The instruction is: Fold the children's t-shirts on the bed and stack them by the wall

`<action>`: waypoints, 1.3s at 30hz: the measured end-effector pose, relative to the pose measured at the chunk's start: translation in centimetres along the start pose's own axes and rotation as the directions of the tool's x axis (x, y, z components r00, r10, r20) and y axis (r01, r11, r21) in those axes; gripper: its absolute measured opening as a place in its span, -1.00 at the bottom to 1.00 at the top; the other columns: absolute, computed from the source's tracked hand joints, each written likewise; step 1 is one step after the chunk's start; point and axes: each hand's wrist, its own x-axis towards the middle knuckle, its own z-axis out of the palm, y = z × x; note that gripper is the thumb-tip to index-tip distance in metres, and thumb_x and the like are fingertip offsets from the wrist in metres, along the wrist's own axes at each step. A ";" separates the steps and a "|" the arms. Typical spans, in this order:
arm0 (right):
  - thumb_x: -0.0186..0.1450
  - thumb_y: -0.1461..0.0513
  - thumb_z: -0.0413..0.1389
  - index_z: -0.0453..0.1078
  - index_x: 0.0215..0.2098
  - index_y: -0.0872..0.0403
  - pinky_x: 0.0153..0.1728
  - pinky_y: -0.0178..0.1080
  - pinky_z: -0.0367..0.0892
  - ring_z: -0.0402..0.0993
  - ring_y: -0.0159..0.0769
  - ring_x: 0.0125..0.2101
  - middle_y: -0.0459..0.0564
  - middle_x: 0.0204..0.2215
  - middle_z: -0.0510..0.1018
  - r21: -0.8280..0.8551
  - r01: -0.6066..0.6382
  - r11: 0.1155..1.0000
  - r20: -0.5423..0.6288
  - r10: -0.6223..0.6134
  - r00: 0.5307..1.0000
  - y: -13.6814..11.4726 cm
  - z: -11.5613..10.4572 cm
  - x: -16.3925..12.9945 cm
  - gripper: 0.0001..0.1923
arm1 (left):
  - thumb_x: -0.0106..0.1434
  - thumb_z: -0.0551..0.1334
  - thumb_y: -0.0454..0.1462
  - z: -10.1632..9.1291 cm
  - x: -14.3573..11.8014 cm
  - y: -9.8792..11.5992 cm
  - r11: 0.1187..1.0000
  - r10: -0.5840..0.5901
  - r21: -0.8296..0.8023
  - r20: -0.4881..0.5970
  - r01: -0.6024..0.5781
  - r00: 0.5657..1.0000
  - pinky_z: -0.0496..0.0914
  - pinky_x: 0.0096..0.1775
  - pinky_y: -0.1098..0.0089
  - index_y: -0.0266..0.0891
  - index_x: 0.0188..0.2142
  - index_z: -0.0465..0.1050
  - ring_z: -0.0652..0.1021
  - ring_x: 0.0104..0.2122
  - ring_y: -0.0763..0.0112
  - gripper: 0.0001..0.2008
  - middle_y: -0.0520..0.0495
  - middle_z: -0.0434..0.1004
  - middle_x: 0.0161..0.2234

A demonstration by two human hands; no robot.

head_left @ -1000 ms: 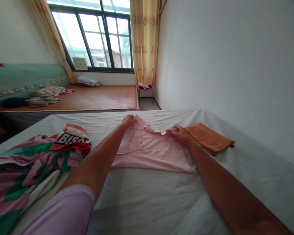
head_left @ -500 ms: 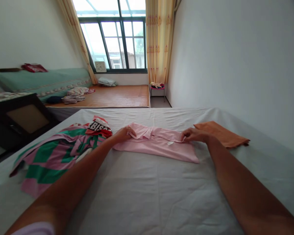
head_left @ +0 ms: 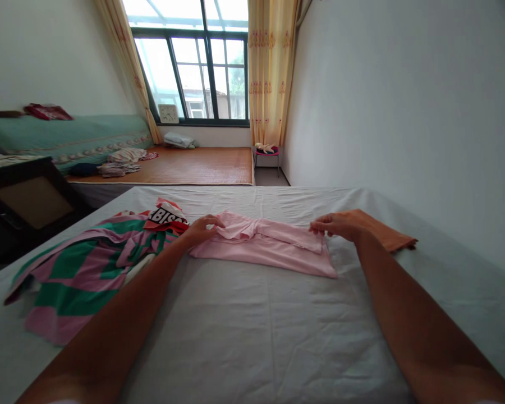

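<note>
Hands at folded pink shirt (head_left: 269, 247), mid-bed on white sheet (head_left: 252, 336). L hand (head_left: 202, 229) fingers pinch its left end; R hand (head_left: 339, 224) fingertips together, just off right end, before orange cloth (head_left: 387, 235).

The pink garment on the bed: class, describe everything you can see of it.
The pink garment is soft, thin-looking cloth, folded into a long flat band lying across the white bed sheet. Its upper layer is rumpled. The left hand rests on its left end; the right hand pinches its right end. A striped green-and-pink garment lies beside it.
</note>
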 end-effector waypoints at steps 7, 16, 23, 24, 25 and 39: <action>0.06 -0.10 0.17 0.51 -0.33 0.09 -0.41 -0.29 0.25 0.41 -0.25 -0.39 0.00 -0.39 0.57 -0.293 -0.006 0.956 -0.123 -0.031 0.992 2.3 0.5 2.2 -0.55 | 0.23 0.07 -0.22 0.8 5.1 -2.0 0.935 -0.235 0.261 -0.049 0.239 0.971 0.31 0.07 0.34 -0.29 0.13 0.36 0.48 0.03 0.27 -0.52 -0.16 0.48 0.06; 0.14 0.05 0.11 0.41 -0.33 0.11 -0.40 -0.32 0.31 0.39 -0.35 -0.45 -0.07 -0.45 0.51 0.066 0.066 0.996 -0.265 -0.046 0.963 3.5 0.5 1.8 -0.71 | 0.24 0.10 -0.19 2.1 7.8 -1.2 0.906 -0.247 0.355 0.000 0.231 0.969 0.35 -0.08 0.33 -0.08 -0.21 0.50 0.52 -0.10 0.25 -0.78 -0.02 0.59 -0.19; 0.20 0.24 0.04 0.43 -0.26 0.08 -0.33 -0.27 0.34 0.48 -0.26 -0.37 0.02 -0.38 0.57 -0.072 -0.133 0.989 -0.691 0.046 0.721 3.7 3.1 5.9 -0.82 | 0.30 0.02 -0.21 1.5 6.3 -0.6 0.839 -0.357 0.395 -0.122 0.375 0.926 0.37 -0.13 0.24 -0.13 -0.17 0.44 0.50 -0.10 0.17 -0.76 -0.13 0.54 -0.15; 0.21 0.26 0.04 0.44 -0.23 0.08 -0.28 -0.26 0.34 0.49 -0.24 -0.32 0.04 -0.33 0.58 -0.128 -0.148 0.981 -0.731 0.008 0.682 3.6 3.3 6.3 -0.81 | 0.30 0.02 -0.21 1.7 6.2 -0.4 0.834 -0.361 0.394 -0.139 0.386 0.922 0.38 -0.14 0.23 -0.14 -0.15 0.43 0.50 -0.09 0.16 -0.74 -0.15 0.52 -0.12; 0.22 0.26 0.04 0.44 -0.22 0.07 -0.24 -0.24 0.34 0.49 -0.24 -0.30 0.06 -0.30 0.59 -0.174 -0.152 0.973 -0.754 -0.033 0.656 3.5 3.3 6.4 -0.80 | 0.30 0.02 -0.21 1.9 6.2 -0.1 0.837 -0.347 0.390 -0.165 0.384 0.923 0.38 -0.13 0.21 -0.14 -0.10 0.42 0.49 -0.07 0.15 -0.72 -0.17 0.49 -0.07; 0.18 0.37 0.05 0.58 -0.26 0.02 -0.04 -0.23 0.28 0.42 -0.20 -0.13 0.00 -0.22 0.60 -0.593 0.015 0.805 -0.312 -0.246 0.918 2.8 2.1 4.2 -0.71 | 0.31 -0.01 -0.22 4.5 1.6 3.0 0.931 -0.012 0.365 0.114 -0.030 0.993 0.07 0.23 0.09 -0.07 0.20 0.28 0.24 0.22 0.19 -0.53 -0.08 0.23 0.25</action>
